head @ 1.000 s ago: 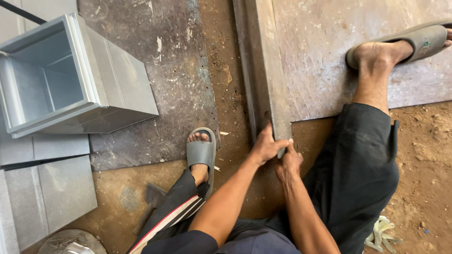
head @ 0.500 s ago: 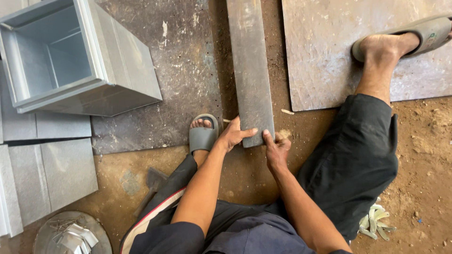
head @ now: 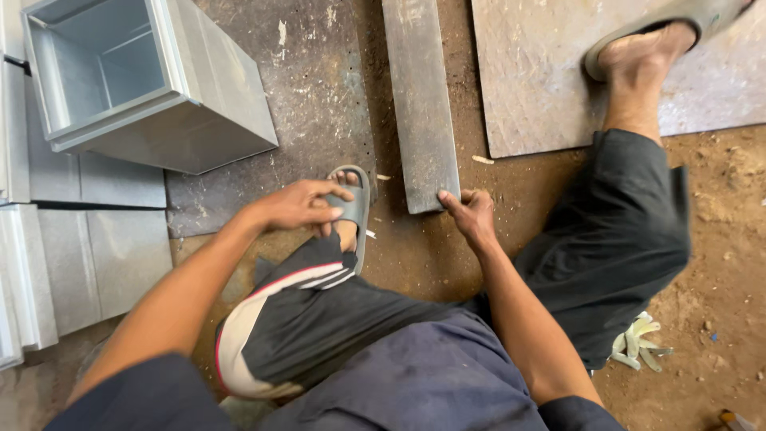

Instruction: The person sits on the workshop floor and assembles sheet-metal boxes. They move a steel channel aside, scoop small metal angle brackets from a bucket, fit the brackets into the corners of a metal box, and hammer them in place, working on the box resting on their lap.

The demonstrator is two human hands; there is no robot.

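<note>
I sit on the dirt floor with my legs spread. A long grey metal strip (head: 419, 104) lies on the ground between my feet, running away from me. My right hand (head: 472, 214) grips the strip's near right corner, thumb on its end edge. My left hand (head: 303, 203) is off the strip and hovers over my left foot in a grey sandal (head: 357, 203), fingers spread and holding nothing. My right foot (head: 638, 56), also in a sandal, rests on a large flat metal sheet (head: 558, 88) at the upper right.
An open rectangular sheet-metal duct box (head: 144, 80) stands at the upper left on a dark steel plate (head: 319, 96). Flat folded metal panels (head: 96, 255) lie along the left edge. A pale work glove (head: 638, 345) lies by my right thigh.
My left hand has let go of the strip's near end and moved left over my sandalled foot. My right hand stays at the strip's near corner.
</note>
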